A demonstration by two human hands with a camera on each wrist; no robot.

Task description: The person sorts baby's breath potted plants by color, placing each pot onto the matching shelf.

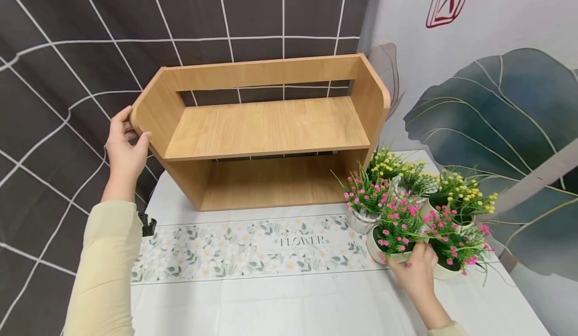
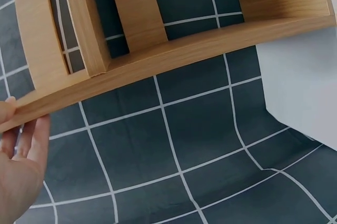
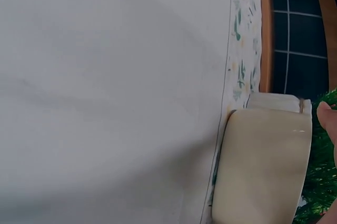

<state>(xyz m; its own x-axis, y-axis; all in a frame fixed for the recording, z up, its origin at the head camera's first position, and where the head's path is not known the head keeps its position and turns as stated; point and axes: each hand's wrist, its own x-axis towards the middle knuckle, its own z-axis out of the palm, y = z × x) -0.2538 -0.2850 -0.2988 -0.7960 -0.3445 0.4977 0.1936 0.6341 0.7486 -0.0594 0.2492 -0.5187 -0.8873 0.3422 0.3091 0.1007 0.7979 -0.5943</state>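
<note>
left sleeve: nearest the camera, by the left edge of the table.
left hand: grips the left side board of the shelf near its top front corner, thumb inside, fingers outside.
shelf position: at the far edge of the table.
shelf hazard: may slide or tip; likely cause, a pull on one upper corner only.
right hand: at the near rim of the cream pot; whether the fingers pinch the rim, cannot tell.
cream pot position: front of the cluster, toward the right edge of the table.
cream pot hazard: may slip or tilt if held by rim or leaves alone.
white pot hazard: just beside the cream pot; crowded leaves could snag and drag it.
table runner hazard: could crease if a pot is dragged across it.
</note>
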